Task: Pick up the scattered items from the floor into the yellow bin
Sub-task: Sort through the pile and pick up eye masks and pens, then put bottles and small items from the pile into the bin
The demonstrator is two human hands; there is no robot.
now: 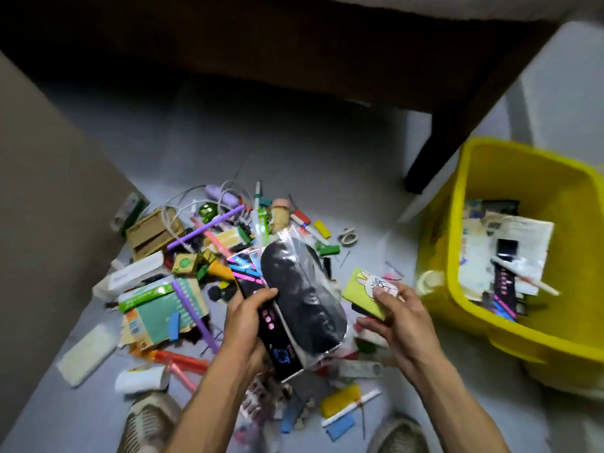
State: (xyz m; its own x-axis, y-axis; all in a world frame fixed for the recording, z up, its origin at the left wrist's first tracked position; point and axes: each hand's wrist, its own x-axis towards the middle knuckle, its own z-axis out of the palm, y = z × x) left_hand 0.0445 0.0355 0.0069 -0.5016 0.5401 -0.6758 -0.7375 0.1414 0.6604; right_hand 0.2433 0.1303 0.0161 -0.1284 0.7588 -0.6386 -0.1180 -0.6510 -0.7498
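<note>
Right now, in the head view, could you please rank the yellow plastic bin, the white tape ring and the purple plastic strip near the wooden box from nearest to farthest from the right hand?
1. Yellow plastic bin, just to the right hand's right.
2. White tape ring, on the floor beyond the hand.
3. Purple plastic strip, far left across the pile.

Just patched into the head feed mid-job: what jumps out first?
A bright yellow plastic bin stands at right, already holding papers and packets. A colourful heap of pens, boxes and cables covers the grey floor at centre-left. Above it, the left hand grips a black item in a clear plastic bag; the right hand pinches a yellow-green rabbit-print card.
</note>
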